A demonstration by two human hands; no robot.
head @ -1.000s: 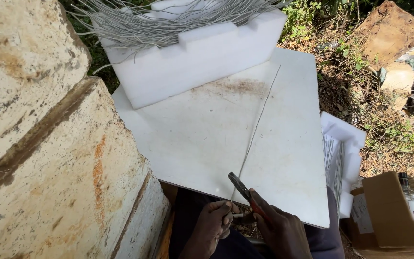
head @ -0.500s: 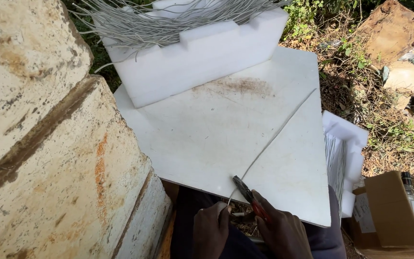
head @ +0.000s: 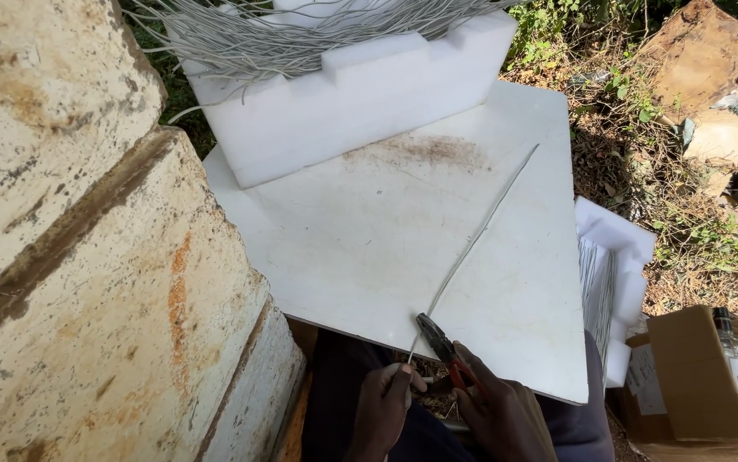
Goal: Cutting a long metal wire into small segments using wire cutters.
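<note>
Wire (head: 471, 244) between both hands, pliers (head: 435, 338)

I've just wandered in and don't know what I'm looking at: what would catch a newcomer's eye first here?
Probably the big white board across the middle, with one long thin wire lying slantwise on it. At its near edge the right hand holds red-handled pliers to the wire's end, which the left hand pinches. Behind, a white foam block carries a tangled heap of grey wires, and a weathered stone wall fills the left.
</note>
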